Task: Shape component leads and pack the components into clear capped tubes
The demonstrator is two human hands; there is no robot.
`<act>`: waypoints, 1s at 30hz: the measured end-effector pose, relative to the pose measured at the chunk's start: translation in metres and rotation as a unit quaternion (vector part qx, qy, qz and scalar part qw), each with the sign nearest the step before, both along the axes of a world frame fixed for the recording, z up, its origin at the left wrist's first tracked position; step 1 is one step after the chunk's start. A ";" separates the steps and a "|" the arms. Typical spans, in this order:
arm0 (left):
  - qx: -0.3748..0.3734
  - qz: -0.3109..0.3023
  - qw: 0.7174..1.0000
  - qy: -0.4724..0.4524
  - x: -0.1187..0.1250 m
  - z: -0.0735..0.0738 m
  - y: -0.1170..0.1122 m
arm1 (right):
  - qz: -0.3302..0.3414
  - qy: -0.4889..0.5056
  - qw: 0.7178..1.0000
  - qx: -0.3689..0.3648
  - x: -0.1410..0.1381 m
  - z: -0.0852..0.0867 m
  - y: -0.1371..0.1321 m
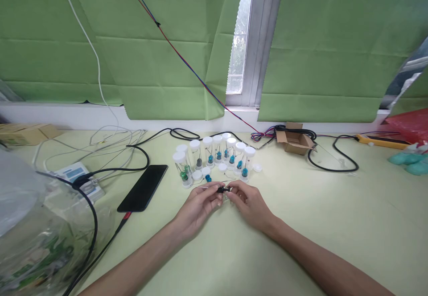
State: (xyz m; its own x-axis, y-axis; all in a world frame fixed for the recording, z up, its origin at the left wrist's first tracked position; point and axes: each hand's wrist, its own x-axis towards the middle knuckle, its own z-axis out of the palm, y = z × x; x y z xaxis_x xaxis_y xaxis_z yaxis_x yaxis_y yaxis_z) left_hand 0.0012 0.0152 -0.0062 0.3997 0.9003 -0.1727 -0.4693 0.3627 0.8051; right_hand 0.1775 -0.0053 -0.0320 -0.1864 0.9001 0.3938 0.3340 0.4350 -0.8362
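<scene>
My left hand (pixel 201 204) pinches a small black part (pixel 223 190) with what looks like a thin wire by it. Fingertips of my right hand (pixel 246 200) close on the other end of that part; its exact kind is too small to make out. Just beyond lie loose blue pieces (pixel 208 178) and loose white caps (pixel 197 175). Behind these, several clear tubes with white lids stand in an arc. A tube (pixel 182 171) at the left holds green pieces with wire legs, and a tube (pixel 246 164) at the right holds a blue one.
A black phone (pixel 143 189) with a cable plugged in lies left. Beside it are a white device (pixel 78 180), tangled cables and a clear plastic bag (pixel 36 242). At the back right are an open cardboard box (pixel 297 143), a black cable loop and a yellow tool (pixel 383 141).
</scene>
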 end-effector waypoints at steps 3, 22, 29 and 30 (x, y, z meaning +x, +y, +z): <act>-0.001 -0.003 1.000 0.001 0.001 0.000 0.000 | -0.005 -0.009 1.000 -0.001 0.000 0.001 0.000; 0.005 -0.011 1.000 0.011 0.001 0.002 -0.002 | -0.010 -0.028 1.000 -0.001 0.000 0.003 -0.001; 0.001 -0.012 1.000 0.008 0.002 0.004 -0.004 | -0.011 -0.029 0.999 0.004 -0.001 0.003 0.000; 0.000 -0.011 1.000 0.007 0.002 0.004 -0.004 | -0.012 -0.029 0.999 0.003 -0.001 0.003 0.000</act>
State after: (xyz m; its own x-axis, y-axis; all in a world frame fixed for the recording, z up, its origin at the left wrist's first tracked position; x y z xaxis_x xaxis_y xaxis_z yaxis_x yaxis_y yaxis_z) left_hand 0.0037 0.0112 -0.0027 0.4167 0.8912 -0.1792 -0.4500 0.3735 0.8112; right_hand 0.1768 -0.0052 -0.0293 -0.1885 0.9022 0.3879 0.3927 0.4313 -0.8123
